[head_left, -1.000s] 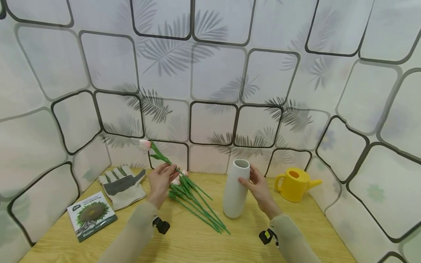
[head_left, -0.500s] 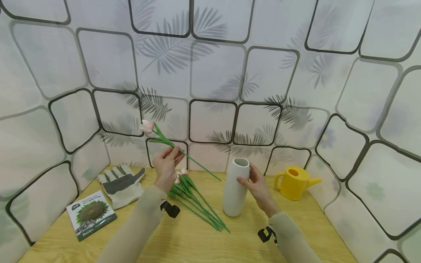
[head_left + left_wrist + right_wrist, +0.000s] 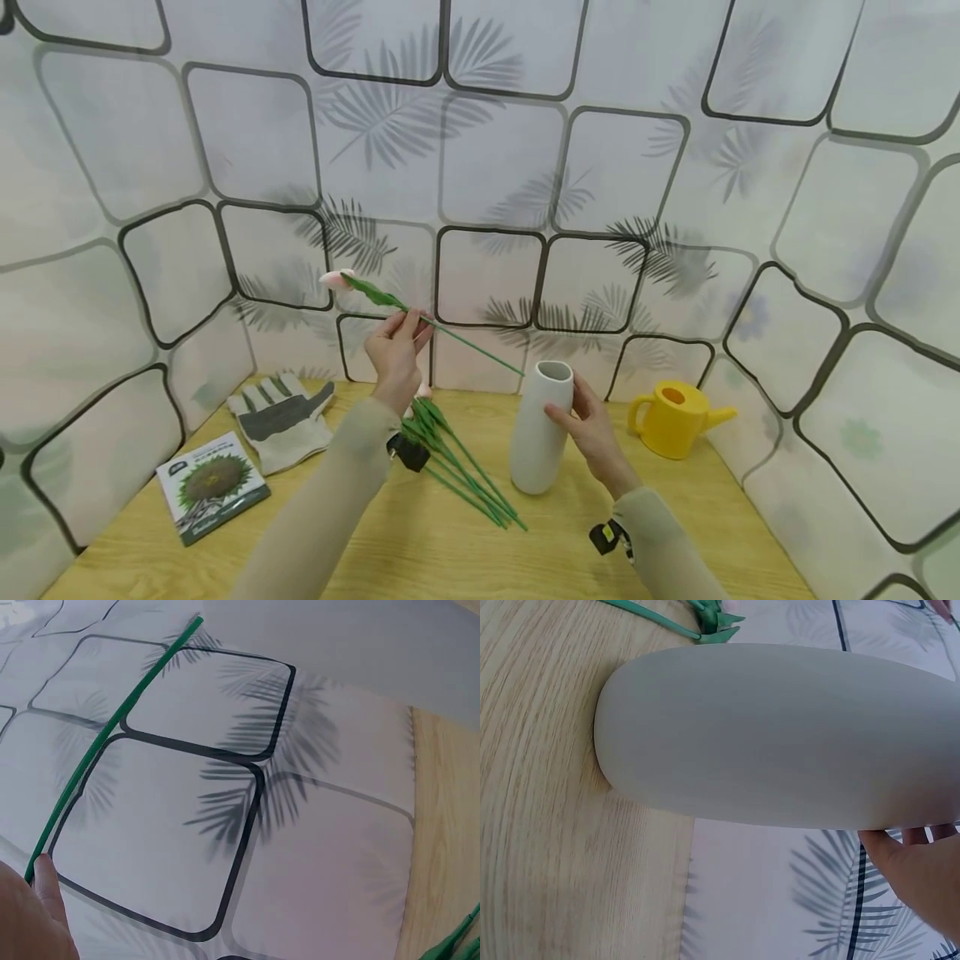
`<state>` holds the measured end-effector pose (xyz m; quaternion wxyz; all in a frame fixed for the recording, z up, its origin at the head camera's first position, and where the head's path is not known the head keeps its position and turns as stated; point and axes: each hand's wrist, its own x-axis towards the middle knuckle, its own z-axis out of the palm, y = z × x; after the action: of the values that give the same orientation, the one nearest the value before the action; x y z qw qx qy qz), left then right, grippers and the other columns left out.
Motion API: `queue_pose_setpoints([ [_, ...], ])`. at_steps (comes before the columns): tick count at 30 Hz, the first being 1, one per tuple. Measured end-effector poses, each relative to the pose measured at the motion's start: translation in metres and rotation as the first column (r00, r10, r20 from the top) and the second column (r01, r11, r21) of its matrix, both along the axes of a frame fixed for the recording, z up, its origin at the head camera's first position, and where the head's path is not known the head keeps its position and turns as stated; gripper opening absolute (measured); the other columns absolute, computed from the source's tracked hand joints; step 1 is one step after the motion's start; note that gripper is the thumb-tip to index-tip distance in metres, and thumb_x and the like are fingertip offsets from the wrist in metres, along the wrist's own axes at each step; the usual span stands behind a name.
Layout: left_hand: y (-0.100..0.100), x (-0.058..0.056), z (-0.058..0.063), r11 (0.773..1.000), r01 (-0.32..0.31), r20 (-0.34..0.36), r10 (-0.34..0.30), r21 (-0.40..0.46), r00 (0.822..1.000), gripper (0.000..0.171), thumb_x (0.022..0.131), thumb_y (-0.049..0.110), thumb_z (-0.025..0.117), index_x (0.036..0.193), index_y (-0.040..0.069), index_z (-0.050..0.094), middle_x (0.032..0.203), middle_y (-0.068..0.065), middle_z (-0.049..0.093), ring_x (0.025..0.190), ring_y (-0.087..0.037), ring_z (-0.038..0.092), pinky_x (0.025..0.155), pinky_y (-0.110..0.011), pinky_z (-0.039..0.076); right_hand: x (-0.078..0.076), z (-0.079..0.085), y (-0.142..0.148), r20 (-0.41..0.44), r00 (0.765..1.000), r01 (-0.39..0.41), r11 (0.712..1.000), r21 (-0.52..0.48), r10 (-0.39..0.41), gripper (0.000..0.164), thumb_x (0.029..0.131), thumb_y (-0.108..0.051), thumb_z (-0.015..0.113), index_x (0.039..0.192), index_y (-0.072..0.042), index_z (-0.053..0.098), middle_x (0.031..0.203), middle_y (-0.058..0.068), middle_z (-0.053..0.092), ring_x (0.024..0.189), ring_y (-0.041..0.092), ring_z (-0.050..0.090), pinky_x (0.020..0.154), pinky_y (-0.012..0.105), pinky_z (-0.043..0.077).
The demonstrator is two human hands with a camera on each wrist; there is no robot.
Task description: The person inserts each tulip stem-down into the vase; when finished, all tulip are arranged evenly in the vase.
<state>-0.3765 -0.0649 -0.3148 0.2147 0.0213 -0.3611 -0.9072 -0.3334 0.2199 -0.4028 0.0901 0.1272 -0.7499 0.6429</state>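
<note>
Above table [image 3: 420,567], tulip [image 3: 378,297] aslant, bloom [image 3: 334,280] left

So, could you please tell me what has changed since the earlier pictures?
The left hand raised one tulip and carried it rightward, its stem end now near the mouth of the vase. The right hand still holds the vase; the other tulips, glove, packet and watering can stayed put.

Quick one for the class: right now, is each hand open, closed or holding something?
Left hand: holding a pink tulip.
Right hand: holding the upright white vase, gripping its upper part.
</note>
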Motion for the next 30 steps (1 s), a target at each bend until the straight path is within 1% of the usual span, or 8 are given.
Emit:
queue_pose_setpoints([
  [6, 0.010, -0.001, 0.016, 1.000, -0.013, -0.067, 0.012, -0.012, 0.998, 0.013, 0.091, 0.007, 0.069, 0.099, -0.003, 0.069, 0.086, -0.013, 0.072, 0.081, -0.024, 0.073, 0.084, -0.037, 0.059, 0.000, -0.001, 0.001, 0.003, 1.000, -0.001, 1.000, 0.000, 0.001, 0.077, 0.092, -0.018, 0.071, 0.155, -0.019, 0.028, 0.153, 0.010, 0.041, 0.140, 0.030, 0.039, 0.117, 0.056, 0.028],
  [13, 0.021, 0.003, 0.022, 1.000, 0.009, -0.103, -0.010, -0.009, 0.995, 0.017, 0.090, 0.006, 0.068, 0.103, -0.005, 0.069, 0.081, -0.008, 0.073, 0.076, -0.020, 0.071, 0.083, -0.036, 0.060, -0.001, -0.002, 0.001, 0.001, 1.000, -0.007, 1.000, -0.007, 0.007, 0.075, 0.092, -0.015, 0.070, 0.155, -0.018, 0.028, 0.153, 0.011, 0.041, 0.138, 0.029, 0.040, 0.118, 0.055, 0.028],
  [15, 0.023, 0.002, 0.022, 1.000, 0.019, -0.111, -0.019, -0.006, 0.994, 0.018, 0.089, 0.006, 0.070, 0.103, -0.005, 0.069, 0.085, -0.014, 0.073, 0.075, -0.020, 0.071, 0.082, -0.036, 0.060, -0.001, -0.001, 0.000, 0.000, 1.000, -0.009, 1.000, -0.006, 0.009, 0.075, 0.092, -0.016, 0.070, 0.155, -0.018, 0.028, 0.153, 0.010, 0.041, 0.139, 0.029, 0.040, 0.118, 0.054, 0.028],
  [19, 0.027, -0.001, 0.025, 1.000, 0.019, -0.122, -0.019, -0.004, 0.992, 0.017, 0.087, 0.008, 0.073, 0.101, -0.003, 0.070, 0.106, -0.034, 0.066, 0.075, -0.021, 0.072, 0.081, -0.037, 0.060, -0.001, -0.001, 0.001, -0.001, 1.000, -0.016, 1.000, -0.002, 0.016, 0.077, 0.092, -0.017, 0.070, 0.156, -0.019, 0.027, 0.154, 0.010, 0.041, 0.140, 0.029, 0.039, 0.118, 0.055, 0.027],
  [22, 0.032, -0.005, 0.028, 1.000, 0.008, -0.138, -0.010, -0.014, 0.990, 0.014, 0.085, 0.007, 0.075, 0.097, -0.001, 0.070, 0.104, -0.033, 0.066, 0.074, -0.020, 0.073, 0.080, -0.038, 0.061, -0.001, -0.001, 0.001, 0.003, 1.000, -0.021, 1.000, 0.001, 0.021, 0.077, 0.092, -0.019, 0.070, 0.156, -0.020, 0.026, 0.154, 0.009, 0.040, 0.141, 0.029, 0.038, 0.118, 0.055, 0.027],
  [26, 0.040, -0.008, 0.029, 0.999, -0.006, -0.169, -0.001, -0.039, 0.986, 0.012, 0.083, 0.004, 0.076, 0.093, 0.001, 0.071, 0.090, -0.021, 0.071, 0.074, -0.021, 0.073, 0.075, -0.037, 0.062, -0.002, 0.000, 0.001, 0.012, 1.000, -0.016, 1.000, 0.001, 0.016, 0.078, 0.092, -0.020, 0.070, 0.156, -0.020, 0.026, 0.154, 0.009, 0.039, 0.141, 0.029, 0.038, 0.118, 0.055, 0.027],
  [27, 0.042, -0.008, 0.029, 0.999, -0.008, -0.177, -0.001, -0.047, 0.984, 0.012, 0.083, 0.004, 0.077, 0.093, 0.001, 0.071, 0.090, -0.021, 0.071, 0.075, -0.022, 0.073, 0.074, -0.036, 0.062, -0.002, 0.000, 0.001, 0.013, 1.000, -0.015, 1.000, 0.001, 0.015, 0.078, 0.092, -0.020, 0.070, 0.156, -0.020, 0.026, 0.154, 0.009, 0.039, 0.141, 0.029, 0.038, 0.118, 0.055, 0.027],
  [30, 0.050, -0.007, 0.029, 0.996, -0.012, -0.204, -0.007, -0.090, 0.979, 0.014, 0.083, 0.002, 0.075, 0.096, -0.001, 0.072, 0.083, -0.012, 0.073, 0.075, -0.024, 0.073, 0.071, -0.035, 0.062, -0.002, 0.000, 0.002, 0.013, 1.000, -0.012, 1.000, 0.001, 0.012, 0.078, 0.092, -0.019, 0.070, 0.156, -0.019, 0.026, 0.154, 0.009, 0.040, 0.141, 0.029, 0.038, 0.118, 0.055, 0.027],
])
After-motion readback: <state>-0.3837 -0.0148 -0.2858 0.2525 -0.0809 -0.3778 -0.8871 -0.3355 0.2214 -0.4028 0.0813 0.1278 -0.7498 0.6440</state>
